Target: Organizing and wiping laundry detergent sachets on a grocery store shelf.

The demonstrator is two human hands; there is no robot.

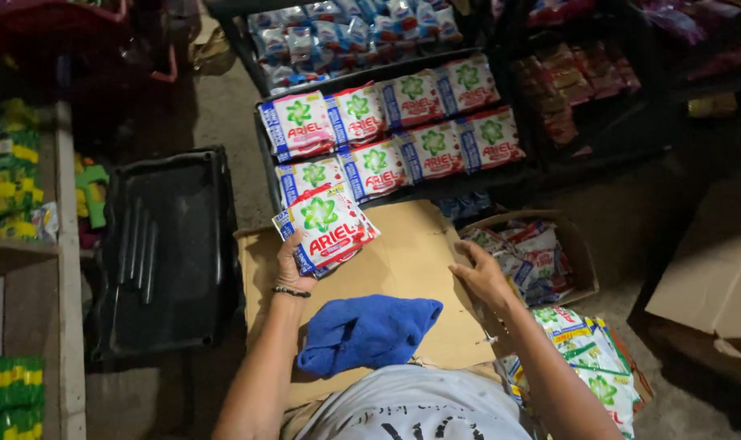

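While the head camera looks straight down, the left hand (291, 265) is clamped on a small stack of white, pink and blue detergent sachets (325, 228), thumb at the lower left corner and fingers hidden behind the pack. That stack is held up above the far left part of a flattened cardboard sheet (403, 261), just in front of the lowest shelf row. Its long axis runs from lower left to upper right, tilted clockwise against the rows on the rack, with the printed face turned up toward the camera and the top edge pointing toward the shelf. A dark bead bracelet (292, 292) circles the left wrist. The right hand (484, 277) lies open and empty, fingers spread and pointing up-left, resting at the right edge of the cardboard sheet, just beside a brown cardboard box (578, 253) holding more loose sachets. A blue cloth (366, 330) lies crumpled on the cardboard between the two forearms. On the black shelf rack (403, 195) further matching sachets stand in two neat rows. A black plastic tray (162, 253) sits on the floor to the left, well apart from both hands.
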